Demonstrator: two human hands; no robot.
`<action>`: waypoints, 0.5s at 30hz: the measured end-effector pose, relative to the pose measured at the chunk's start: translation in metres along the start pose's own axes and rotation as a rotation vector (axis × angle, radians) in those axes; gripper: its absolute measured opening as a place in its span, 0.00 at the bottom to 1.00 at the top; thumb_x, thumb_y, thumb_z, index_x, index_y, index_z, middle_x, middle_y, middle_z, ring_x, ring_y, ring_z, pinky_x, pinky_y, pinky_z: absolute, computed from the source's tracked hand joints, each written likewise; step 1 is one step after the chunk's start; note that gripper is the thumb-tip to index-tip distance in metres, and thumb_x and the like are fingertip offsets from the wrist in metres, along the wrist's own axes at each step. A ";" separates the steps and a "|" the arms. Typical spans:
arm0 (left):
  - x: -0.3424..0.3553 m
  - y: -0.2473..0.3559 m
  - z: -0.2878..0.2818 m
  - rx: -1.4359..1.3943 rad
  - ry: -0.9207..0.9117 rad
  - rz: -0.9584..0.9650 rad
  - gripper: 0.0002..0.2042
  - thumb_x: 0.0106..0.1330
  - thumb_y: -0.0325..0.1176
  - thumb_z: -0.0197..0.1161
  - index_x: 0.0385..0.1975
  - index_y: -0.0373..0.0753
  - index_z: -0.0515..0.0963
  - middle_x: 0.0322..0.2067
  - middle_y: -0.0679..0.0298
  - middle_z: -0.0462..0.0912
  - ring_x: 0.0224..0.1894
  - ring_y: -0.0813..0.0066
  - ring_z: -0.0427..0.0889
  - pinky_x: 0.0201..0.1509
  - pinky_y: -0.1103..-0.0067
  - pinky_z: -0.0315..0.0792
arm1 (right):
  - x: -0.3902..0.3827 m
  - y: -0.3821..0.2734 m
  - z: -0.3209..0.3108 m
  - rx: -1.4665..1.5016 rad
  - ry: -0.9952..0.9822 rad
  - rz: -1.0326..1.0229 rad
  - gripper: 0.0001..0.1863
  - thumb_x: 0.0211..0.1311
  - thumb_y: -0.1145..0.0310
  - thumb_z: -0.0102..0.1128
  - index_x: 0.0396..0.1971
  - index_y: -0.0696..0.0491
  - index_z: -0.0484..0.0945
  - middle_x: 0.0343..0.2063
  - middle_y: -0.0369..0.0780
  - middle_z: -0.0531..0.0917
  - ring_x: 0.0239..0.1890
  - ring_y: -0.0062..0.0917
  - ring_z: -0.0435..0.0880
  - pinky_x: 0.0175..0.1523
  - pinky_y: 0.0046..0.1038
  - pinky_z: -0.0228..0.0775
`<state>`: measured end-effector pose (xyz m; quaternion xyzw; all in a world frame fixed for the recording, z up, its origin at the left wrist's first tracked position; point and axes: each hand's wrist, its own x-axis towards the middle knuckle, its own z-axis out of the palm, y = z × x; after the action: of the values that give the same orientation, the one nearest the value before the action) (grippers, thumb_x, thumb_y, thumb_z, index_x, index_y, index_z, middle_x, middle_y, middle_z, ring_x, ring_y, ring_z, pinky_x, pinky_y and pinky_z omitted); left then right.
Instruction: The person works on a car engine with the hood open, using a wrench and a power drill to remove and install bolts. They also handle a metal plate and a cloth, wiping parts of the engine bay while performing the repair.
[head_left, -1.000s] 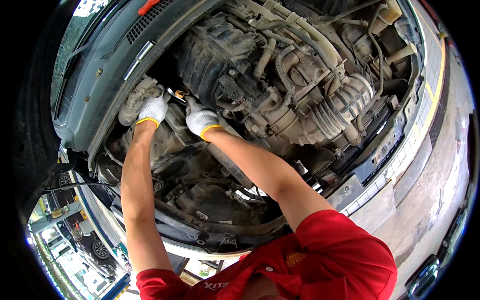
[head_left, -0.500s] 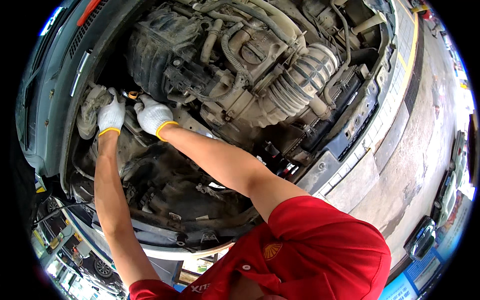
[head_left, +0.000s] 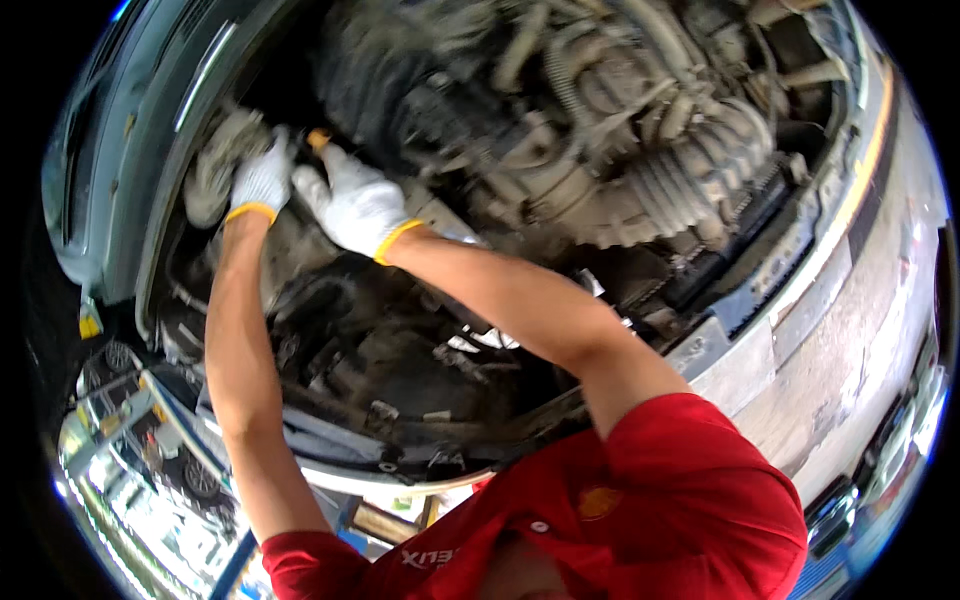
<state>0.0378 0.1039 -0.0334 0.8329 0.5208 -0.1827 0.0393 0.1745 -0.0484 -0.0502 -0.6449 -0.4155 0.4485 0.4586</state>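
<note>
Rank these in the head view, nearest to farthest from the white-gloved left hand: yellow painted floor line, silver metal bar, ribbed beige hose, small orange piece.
1. Small orange piece, upper right of the white-gloved left hand.
2. Silver metal bar, to the upper left.
3. Ribbed beige hose, well to the right.
4. Yellow painted floor line, farthest right.

White lettering and a yellow emblem are the markings we can pick out, both on a red shirt (head_left: pixel 690 500).
We see a short, slanting row of white letters (head_left: pixel 432 558) on the shirt's front, toward its left side in the view; to the right of it, well apart, sits a rounded yellow-orange emblem (head_left: pixel 598 503), its inner detail blurred. On the engine (head_left: pixel 608 88), the blur keeps us from reading any marking.
</note>
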 end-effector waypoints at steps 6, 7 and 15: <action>0.002 -0.005 -0.002 0.151 0.077 0.041 0.26 0.75 0.41 0.55 0.69 0.37 0.69 0.62 0.34 0.77 0.66 0.36 0.75 0.70 0.56 0.70 | 0.000 0.007 -0.006 0.186 -0.133 -0.055 0.33 0.76 0.40 0.48 0.67 0.51 0.73 0.61 0.54 0.80 0.65 0.48 0.78 0.70 0.40 0.69; 0.003 -0.008 0.005 0.231 0.145 0.045 0.24 0.74 0.41 0.57 0.67 0.38 0.71 0.60 0.33 0.78 0.64 0.33 0.75 0.69 0.54 0.71 | -0.002 0.019 -0.004 0.103 -0.164 0.102 0.42 0.75 0.33 0.46 0.73 0.52 0.69 0.68 0.54 0.76 0.71 0.46 0.75 0.75 0.37 0.64; 0.009 0.003 -0.008 -0.212 0.147 -0.089 0.26 0.72 0.46 0.62 0.64 0.39 0.72 0.58 0.34 0.79 0.62 0.34 0.77 0.68 0.56 0.71 | 0.014 -0.003 -0.016 0.125 -0.295 -0.152 0.50 0.71 0.25 0.41 0.76 0.52 0.64 0.70 0.56 0.73 0.72 0.51 0.72 0.74 0.41 0.64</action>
<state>0.0454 0.1120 -0.0294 0.8114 0.5750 -0.0667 0.0807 0.1927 -0.0375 -0.0472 -0.5090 -0.4970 0.5274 0.4645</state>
